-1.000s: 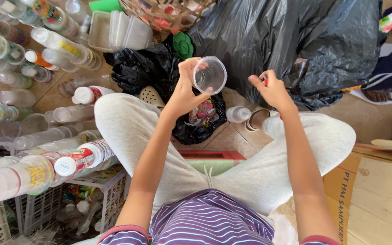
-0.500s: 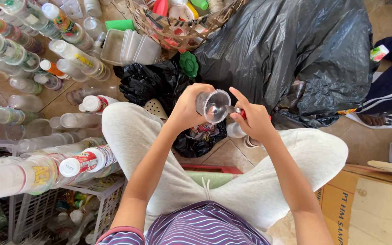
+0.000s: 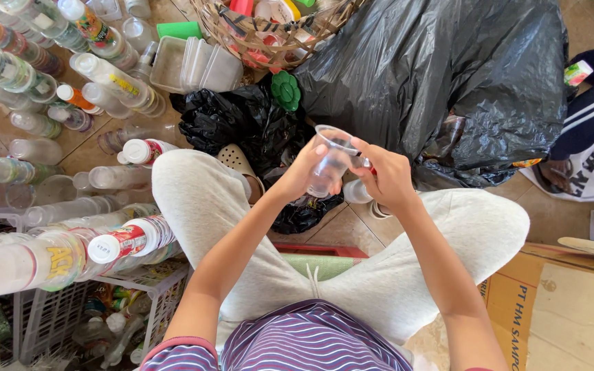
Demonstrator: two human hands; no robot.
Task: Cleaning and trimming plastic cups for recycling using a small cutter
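Note:
A clear plastic cup [image 3: 330, 159] is held upright in front of me, above my knees. My left hand [image 3: 302, 172] grips its side from the left. My right hand [image 3: 383, 175] touches the cup's rim and right side with its fingertips, and something small and red shows between those fingers. More clear cups [image 3: 360, 192] lie on the floor just under my right hand. I sit cross-legged in light grey trousers [image 3: 207, 206].
Large black plastic bags [image 3: 441, 75] lie ahead and to the right. A wicker basket [image 3: 269, 27] of coloured items stands at the top. Stacks of clear cups and bottles [image 3: 49, 254] fill the left side over white crates. A cardboard box [image 3: 565, 302] sits at my right.
The cup has come down from a raised, tilted position to upright, lower and nearer my lap. My right hand moved in from apart and now touches its rim.

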